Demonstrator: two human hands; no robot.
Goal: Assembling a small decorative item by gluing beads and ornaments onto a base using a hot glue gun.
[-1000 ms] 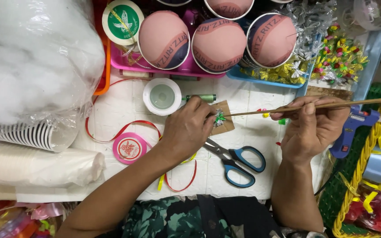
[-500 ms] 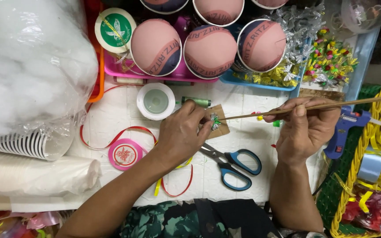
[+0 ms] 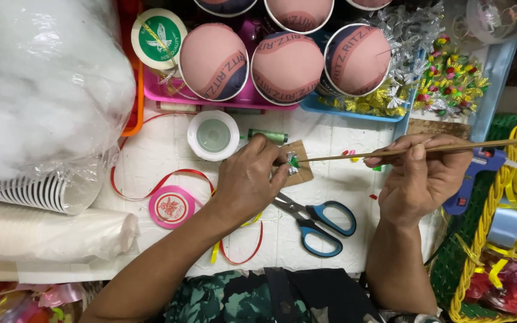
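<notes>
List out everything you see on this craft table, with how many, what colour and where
thin wooden stick: one, brown, held level in the right hand, tip at the foil flower
foil flower: one, green and silver, at the left fingertips, over the cardboard piece
cardboard piece: one, brown, under the flower
scissors: one pair, blue handles, between the hands
glue gun: one, blue, beyond the right hand
ribbon spool: one, pink, left of the left wrist
round lid: one, white, above the left hand
covered cups: three fully shown, pink tops, in trays at the top
stuffing bag: one, white, top left
left hand: pinching the flower
right hand: gripping the stick
</notes>
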